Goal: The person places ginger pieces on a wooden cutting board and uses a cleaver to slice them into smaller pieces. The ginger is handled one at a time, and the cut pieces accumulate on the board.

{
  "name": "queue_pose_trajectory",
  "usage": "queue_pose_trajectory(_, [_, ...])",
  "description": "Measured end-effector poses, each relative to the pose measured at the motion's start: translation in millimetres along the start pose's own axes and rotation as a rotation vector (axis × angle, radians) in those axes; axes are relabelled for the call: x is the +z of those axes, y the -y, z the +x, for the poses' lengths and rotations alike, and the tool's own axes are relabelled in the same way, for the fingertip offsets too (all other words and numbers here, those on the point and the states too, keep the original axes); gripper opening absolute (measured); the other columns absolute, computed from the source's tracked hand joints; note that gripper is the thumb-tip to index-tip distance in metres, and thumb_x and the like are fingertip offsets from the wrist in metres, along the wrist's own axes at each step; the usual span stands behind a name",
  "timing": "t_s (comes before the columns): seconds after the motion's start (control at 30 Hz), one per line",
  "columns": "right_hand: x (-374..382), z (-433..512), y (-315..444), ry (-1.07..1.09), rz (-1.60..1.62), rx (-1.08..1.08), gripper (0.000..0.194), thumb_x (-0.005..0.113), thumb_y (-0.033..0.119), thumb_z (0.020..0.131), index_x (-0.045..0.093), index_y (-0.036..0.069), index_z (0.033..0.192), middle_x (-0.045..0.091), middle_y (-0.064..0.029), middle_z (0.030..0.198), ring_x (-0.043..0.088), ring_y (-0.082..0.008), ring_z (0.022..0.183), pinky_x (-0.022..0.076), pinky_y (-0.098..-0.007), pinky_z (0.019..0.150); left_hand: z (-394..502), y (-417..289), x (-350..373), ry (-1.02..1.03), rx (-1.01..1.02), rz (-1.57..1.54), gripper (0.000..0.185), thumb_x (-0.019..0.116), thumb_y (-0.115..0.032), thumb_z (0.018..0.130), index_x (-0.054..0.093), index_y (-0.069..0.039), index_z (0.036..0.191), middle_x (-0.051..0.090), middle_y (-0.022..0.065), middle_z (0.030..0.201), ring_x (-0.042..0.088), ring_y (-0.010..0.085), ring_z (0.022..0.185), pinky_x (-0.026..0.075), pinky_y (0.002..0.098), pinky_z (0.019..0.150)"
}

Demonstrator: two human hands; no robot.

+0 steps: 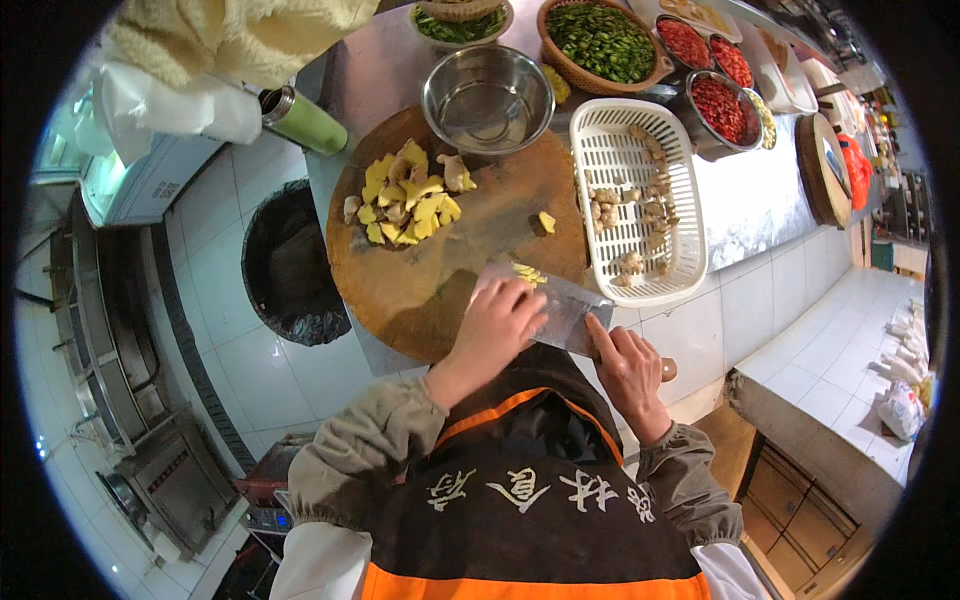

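My right hand (628, 367) grips a cleaver (566, 313) by its handle, with fingers up against the blade. The blade lies tilted nearly flat over the near edge of a round wooden chopping board (382, 300). Several thin ginger slices (529, 274) rest at the blade's far edge. My left hand (495, 322) is over the left part of the blade, fingers bent; whether they pinch anything is hidden. A heap of cut ginger (412, 199) covers the board's far left. One ginger piece (547, 222) lies alone on the right.
A white plastic basket (581, 180) with ginger knobs adjoins the board's right side. Behind stand a steel bowl (487, 101), a basket of chopped greens (600, 41) and a pot of chopped red peppers (718, 109). Left are a green flask (311, 124) and a black-lined bin (292, 262).
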State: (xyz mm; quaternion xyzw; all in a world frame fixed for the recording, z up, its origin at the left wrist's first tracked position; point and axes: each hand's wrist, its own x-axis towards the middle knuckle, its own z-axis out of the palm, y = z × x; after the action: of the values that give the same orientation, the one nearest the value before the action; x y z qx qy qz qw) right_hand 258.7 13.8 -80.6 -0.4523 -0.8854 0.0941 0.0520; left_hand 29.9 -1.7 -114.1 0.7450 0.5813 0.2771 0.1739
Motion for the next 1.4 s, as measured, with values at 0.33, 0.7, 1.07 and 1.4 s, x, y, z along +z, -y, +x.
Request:
queue_pose_trajectory(0.33, [-13.0, -17.8, 10.3, 0.043, 0.143, 0.000, 0.036, 0.068, 0.013, 0.080, 0.066, 0.014, 0.115, 0.049, -0.0023, 0.065, 0.057, -0.0204, 0.059, 0.0475, -0.0351, 0.053, 90.8, 63.0, 42.3, 0.099, 0.209, 0.090, 0.017, 0.063, -0.004, 0.083, 0.065, -0.004, 0.100, 0.059, 0.0053, 0.102, 0.058, 0.0240, 0.104, 0.053, 0.0338, 0.085])
queue_pose_trajectory(0.7, [10.5, 9.7, 4.2, 0.181, 0.447, 0.191, 0.022, 0.070, 0.020, 0.083, 0.070, 0.012, 0.104, 0.069, -0.0114, 0.078, 0.065, -0.0328, 0.065, 0.0513, -0.0407, 0.057, 9.5, 85.5, -27.1, -0.281, -0.420, -0.191, 0.016, 0.070, -0.004, 0.083, 0.064, 0.000, 0.097, 0.065, 0.0093, 0.097, 0.066, 0.0245, 0.082, 0.054, 0.0331, 0.073])
queue_pose_trajectory(1.07, [4.5, 18.3, 6.4, -0.010, 0.018, 0.079, 0.044, 0.073, 0.010, 0.078, 0.064, 0.015, 0.120, 0.053, -0.0038, 0.074, 0.059, -0.0217, 0.068, 0.0476, -0.0350, 0.061, -31.7, 22.2, -9.8, -0.581, -0.234, 0.075, 0.011, 0.074, -0.006, 0.080, 0.064, -0.007, 0.086, 0.059, 0.0048, 0.093, 0.058, 0.0271, 0.087, 0.046, 0.0384, 0.076])
queue_pose_trajectory(1.4, [3.5, -1.2, 10.1, -0.020, 0.084, 0.064, 0.019, 0.071, 0.012, 0.083, 0.068, 0.010, 0.101, 0.054, -0.0063, 0.065, 0.058, -0.0254, 0.057, 0.0448, -0.0345, 0.051, 11.2, 76.0, -15.0, -0.311, -0.419, -0.071, 0.013, 0.064, -0.010, 0.089, 0.067, -0.002, 0.098, 0.066, 0.0103, 0.097, 0.065, 0.0253, 0.091, 0.053, 0.0351, 0.076])
